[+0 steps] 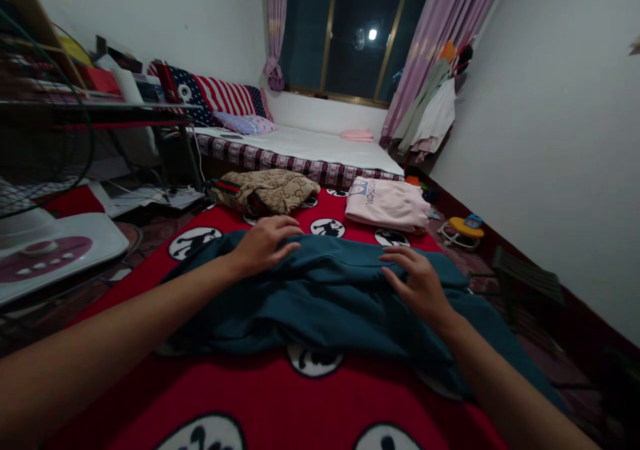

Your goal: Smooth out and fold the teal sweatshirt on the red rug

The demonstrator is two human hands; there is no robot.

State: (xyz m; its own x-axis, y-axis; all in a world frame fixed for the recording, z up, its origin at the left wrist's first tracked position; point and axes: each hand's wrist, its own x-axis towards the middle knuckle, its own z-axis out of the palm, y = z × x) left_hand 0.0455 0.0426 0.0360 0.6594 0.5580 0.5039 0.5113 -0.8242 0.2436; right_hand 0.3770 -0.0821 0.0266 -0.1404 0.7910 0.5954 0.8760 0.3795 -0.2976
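Observation:
A teal garment lies spread sideways across the red blanket, with wrinkles along its near side. Over its far left part is my left hand, fingers apart and pointing right. My right hand is at the garment's right part, its fingers spread and pointing left. Neither hand grips the cloth; whether the fingertips touch it I cannot tell. Beyond the garment sit a folded pink garment with printed lettering and a brown patterned garment with a green and red stripe.
A low bed with a white top stands below the window. To the left are a cluttered desk, a fan and a white and pink plastic surface. Along the right wall stand a yellow-topped stool and a dark folding stool.

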